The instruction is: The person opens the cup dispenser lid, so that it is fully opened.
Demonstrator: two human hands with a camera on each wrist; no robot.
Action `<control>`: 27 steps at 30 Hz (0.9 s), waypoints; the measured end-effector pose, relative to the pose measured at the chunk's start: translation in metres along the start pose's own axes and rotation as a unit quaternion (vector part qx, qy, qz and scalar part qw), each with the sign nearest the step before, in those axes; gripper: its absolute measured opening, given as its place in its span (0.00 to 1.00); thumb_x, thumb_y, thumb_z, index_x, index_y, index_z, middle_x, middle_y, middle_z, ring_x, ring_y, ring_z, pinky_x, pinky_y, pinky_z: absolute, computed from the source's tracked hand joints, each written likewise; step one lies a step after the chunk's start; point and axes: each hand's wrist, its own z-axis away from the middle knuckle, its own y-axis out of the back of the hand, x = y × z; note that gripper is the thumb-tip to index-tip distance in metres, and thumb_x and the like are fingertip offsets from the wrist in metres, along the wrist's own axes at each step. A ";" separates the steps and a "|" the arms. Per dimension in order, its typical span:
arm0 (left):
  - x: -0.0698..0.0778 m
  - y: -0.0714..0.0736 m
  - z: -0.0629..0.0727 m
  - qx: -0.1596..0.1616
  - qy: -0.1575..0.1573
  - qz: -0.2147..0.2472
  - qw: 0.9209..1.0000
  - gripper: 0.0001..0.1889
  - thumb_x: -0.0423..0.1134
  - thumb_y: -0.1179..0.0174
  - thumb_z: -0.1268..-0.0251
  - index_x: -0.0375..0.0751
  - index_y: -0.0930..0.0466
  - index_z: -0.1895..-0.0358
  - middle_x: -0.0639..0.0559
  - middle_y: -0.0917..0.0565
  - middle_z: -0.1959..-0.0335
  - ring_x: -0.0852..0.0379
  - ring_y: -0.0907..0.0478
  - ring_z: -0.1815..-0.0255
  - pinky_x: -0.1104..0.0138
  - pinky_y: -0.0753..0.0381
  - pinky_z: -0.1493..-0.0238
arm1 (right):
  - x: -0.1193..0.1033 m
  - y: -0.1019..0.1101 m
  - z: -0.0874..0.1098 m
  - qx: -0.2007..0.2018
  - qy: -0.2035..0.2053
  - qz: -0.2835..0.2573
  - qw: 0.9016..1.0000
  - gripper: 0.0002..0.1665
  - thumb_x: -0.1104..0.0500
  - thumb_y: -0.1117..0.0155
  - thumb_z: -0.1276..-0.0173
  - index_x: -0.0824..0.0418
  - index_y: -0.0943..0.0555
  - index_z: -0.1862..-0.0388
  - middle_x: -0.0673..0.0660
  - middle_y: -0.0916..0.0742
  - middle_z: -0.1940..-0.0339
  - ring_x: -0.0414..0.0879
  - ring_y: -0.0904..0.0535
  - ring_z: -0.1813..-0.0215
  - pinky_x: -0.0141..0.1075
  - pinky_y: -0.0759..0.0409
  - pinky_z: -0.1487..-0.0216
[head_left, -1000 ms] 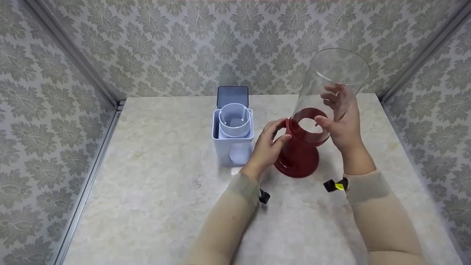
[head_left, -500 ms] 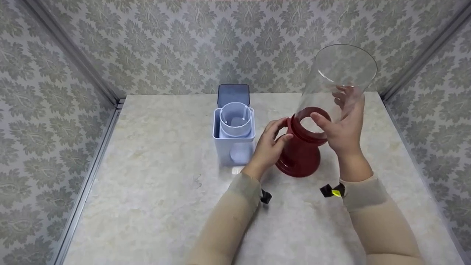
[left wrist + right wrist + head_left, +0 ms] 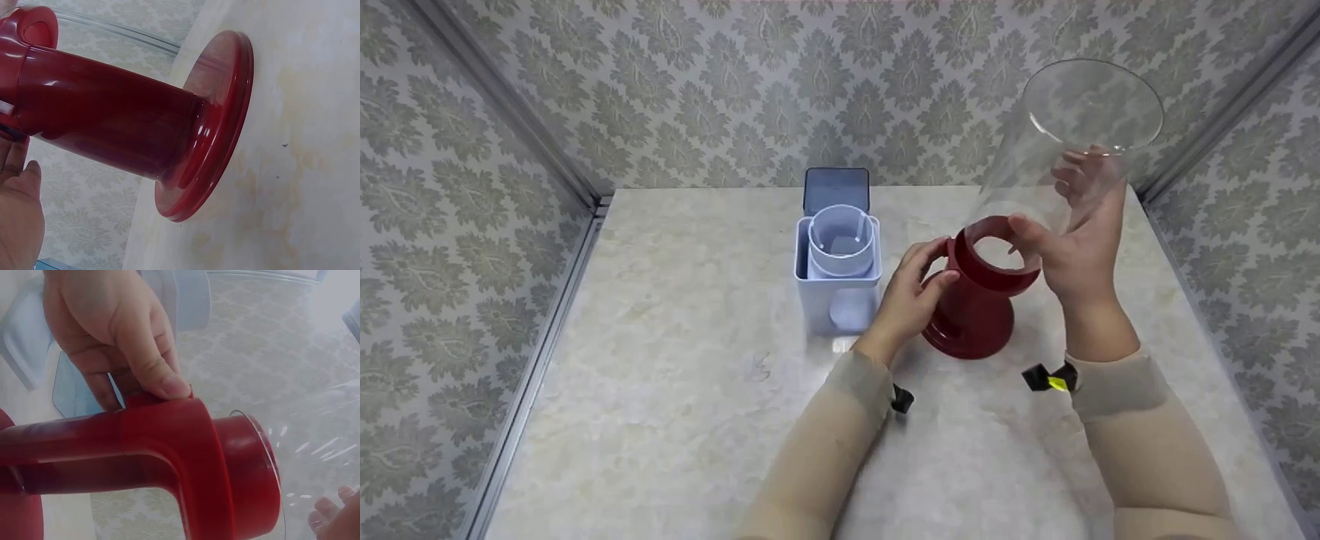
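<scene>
A dark red stand (image 3: 971,319) with a flared round base and a ring-shaped top stands upright on the table. My left hand (image 3: 911,292) grips its upper part from the left side, thumb in front. My right hand (image 3: 1084,240) holds a wide clear cylinder (image 3: 1054,161), tilted up to the right, its fingers showing through the wall. The cylinder's lower end meets the stand's top; in the right wrist view its rim (image 3: 269,453) lies around the red neck (image 3: 244,467). How far it sits on the neck I cannot tell.
Left of the stand is a pale blue box (image 3: 840,307) with a round clear cup (image 3: 842,244) in its top. A dark blue-grey square panel (image 3: 836,191) rises behind it. Patterned walls with metal rails (image 3: 547,322) border the table (image 3: 675,360).
My right hand has moved up and to the right, and the cylinder's top has swung the same way, leaning further right. My left hand and the red stand have hardly moved.
</scene>
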 end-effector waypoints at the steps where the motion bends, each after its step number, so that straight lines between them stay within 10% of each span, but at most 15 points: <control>1: 0.000 0.000 0.000 0.000 -0.001 0.000 1.000 0.31 0.30 0.35 0.17 0.25 0.31 0.18 0.33 0.25 0.23 0.38 0.28 0.13 0.64 0.23 0.15 | -0.001 0.000 -0.002 -0.001 0.002 -0.005 1.000 0.63 0.59 0.02 0.57 0.63 0.31 0.24 0.56 0.19 0.31 0.55 0.22 0.30 0.43 0.30 0.25; 8: 0.002 0.000 -0.002 0.001 0.004 0.011 1.000 0.32 0.30 0.34 0.18 0.25 0.31 0.17 0.32 0.26 0.22 0.38 0.29 0.13 0.53 0.24 0.13 | -0.002 0.004 -0.020 -0.002 0.011 -0.036 0.999 0.62 0.63 0.03 0.55 0.63 0.31 0.24 0.56 0.19 0.31 0.54 0.22 0.31 0.42 0.29 0.25; 16: 0.003 0.002 -0.003 0.004 0.011 -0.002 1.000 0.32 0.32 0.34 0.18 0.27 0.30 0.17 0.34 0.24 0.23 0.41 0.27 0.14 0.67 0.22 0.17 | 0.005 0.021 -0.051 0.024 -0.011 -0.086 0.996 0.78 0.55 -0.03 0.64 0.64 0.38 0.18 0.59 0.23 0.28 0.55 0.26 0.28 0.43 0.28 0.22; 27: 0.002 0.002 0.001 -0.003 0.021 -0.020 1.000 0.33 0.35 0.33 0.17 0.32 0.30 0.15 0.38 0.23 0.22 0.43 0.25 0.14 0.63 0.22 0.16 | 0.034 0.053 -0.084 0.059 -0.064 -0.032 0.996 0.80 0.52 0.00 0.55 0.59 0.43 0.10 0.57 0.25 0.18 0.48 0.37 0.30 0.36 0.36 0.36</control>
